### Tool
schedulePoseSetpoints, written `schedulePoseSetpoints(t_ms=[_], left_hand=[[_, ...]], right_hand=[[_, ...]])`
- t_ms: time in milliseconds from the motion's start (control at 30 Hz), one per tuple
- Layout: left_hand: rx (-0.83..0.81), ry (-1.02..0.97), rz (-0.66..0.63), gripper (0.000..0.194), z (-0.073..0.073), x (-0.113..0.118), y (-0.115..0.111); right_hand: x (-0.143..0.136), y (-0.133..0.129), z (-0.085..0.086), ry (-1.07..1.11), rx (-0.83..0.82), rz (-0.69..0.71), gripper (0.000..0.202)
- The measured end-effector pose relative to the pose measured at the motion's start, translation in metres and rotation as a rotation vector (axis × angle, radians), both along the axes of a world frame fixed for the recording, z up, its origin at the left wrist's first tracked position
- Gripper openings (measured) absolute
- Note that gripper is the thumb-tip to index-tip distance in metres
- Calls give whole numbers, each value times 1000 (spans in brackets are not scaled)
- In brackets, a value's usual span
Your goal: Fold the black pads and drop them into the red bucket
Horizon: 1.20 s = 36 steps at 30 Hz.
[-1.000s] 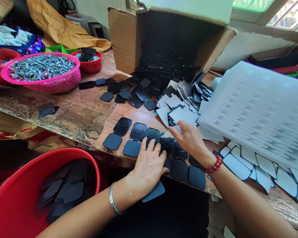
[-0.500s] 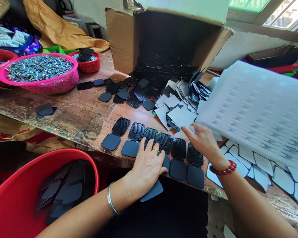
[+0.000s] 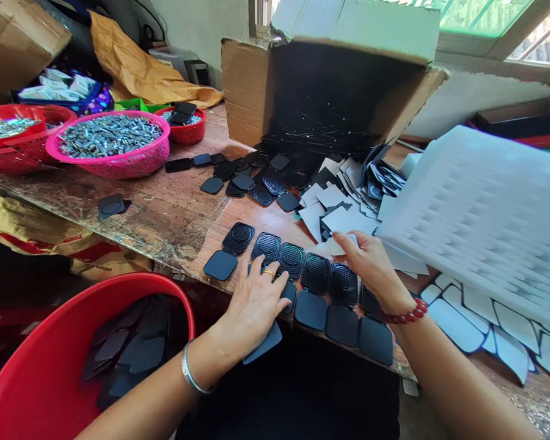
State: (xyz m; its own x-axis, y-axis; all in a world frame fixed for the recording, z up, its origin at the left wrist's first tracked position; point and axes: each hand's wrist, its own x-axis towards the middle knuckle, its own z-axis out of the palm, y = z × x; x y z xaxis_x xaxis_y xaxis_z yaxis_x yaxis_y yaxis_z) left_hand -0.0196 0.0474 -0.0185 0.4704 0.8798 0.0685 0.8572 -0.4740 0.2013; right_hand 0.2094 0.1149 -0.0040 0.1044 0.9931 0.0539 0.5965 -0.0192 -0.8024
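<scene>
My left hand [image 3: 255, 305] reaches palm down over the left part of a row of black hinged cases, its fingers spread across a lid. A dark flat square plate [image 3: 266, 346] sticks out under its palm and is held there. My right hand [image 3: 371, 263] pinches a small whitish piece [image 3: 333, 247] between thumb and fingers, above the row's right part. The cases lie unfolded, each with a ridged half [image 3: 291, 259] at the back and a smooth lid [image 3: 310, 310] toward me. My left hand hides one lid; my right hand partly covers the rightmost ridged half.
A red tub [image 3: 183, 287] with dark plates stands at the lower left. Behind the row are loose cases [image 3: 261, 194], white cards [image 3: 343, 220] and a cardboard box [image 3: 245, 91]. A white dimpled tray [image 3: 486, 214] sits right; a pink basket [image 3: 110, 166] of metal parts sits left.
My left hand has shifted left along the row, the dark plate moving with it, and a lid it covered now shows. My right hand keeps its pinch. The view has turned slightly left.
</scene>
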Motion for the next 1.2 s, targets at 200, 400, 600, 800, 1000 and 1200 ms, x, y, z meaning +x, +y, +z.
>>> schedulePoseSetpoints(t_ms=[200, 400, 600, 800, 1000, 1200], left_hand=[[-53, 79, 0, 48, 9, 3, 1], [-22, 86, -4, 48, 7, 3, 0], [-25, 83, -4, 50, 4, 4, 1], [-37, 86, -3, 50, 6, 4, 1], [-32, 80, 5, 50, 6, 5, 1], [-36, 91, -10, 50, 6, 3, 1]], right_hand=[[-17, 18, -5, -234, 57, 7, 42], [-27, 23, -2, -314, 71, -16, 38], [-28, 24, -1, -385, 92, 12, 36], [-22, 15, 8, -505, 97, 83, 33], [-29, 2, 18, -554, 76, 164, 37], [-51, 3, 18, -522, 87, 263, 36]])
